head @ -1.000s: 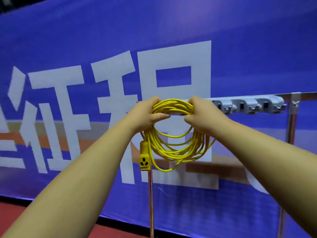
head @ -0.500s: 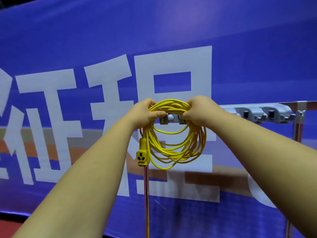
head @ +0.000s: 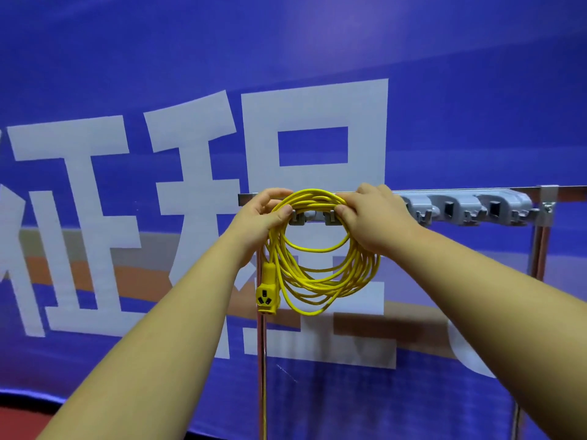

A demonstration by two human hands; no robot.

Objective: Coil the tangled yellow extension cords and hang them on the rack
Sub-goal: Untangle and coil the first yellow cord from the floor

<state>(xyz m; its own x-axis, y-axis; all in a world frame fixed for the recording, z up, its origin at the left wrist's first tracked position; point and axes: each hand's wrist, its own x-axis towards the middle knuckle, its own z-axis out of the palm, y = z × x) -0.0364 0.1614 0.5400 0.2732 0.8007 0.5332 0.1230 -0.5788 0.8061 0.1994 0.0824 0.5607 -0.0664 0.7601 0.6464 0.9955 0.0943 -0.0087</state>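
"Verifying: where is the cord coil (head: 313, 200), and what holds it?"

"Both grips are clamped on its top arc, left hand (head: 260, 217) and right hand (head: 374, 217), against the rack (head: 457, 208). Loops and socket end (head: 267, 296) hang below the grips."

"Handling?"

"Probably light and limp; loops may splay. Hold the bundled top."

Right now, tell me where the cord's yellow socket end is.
In the head view, the yellow socket hangs left of centre, at the lower left of the coiled cord, below the left hand and in front of the rack post.
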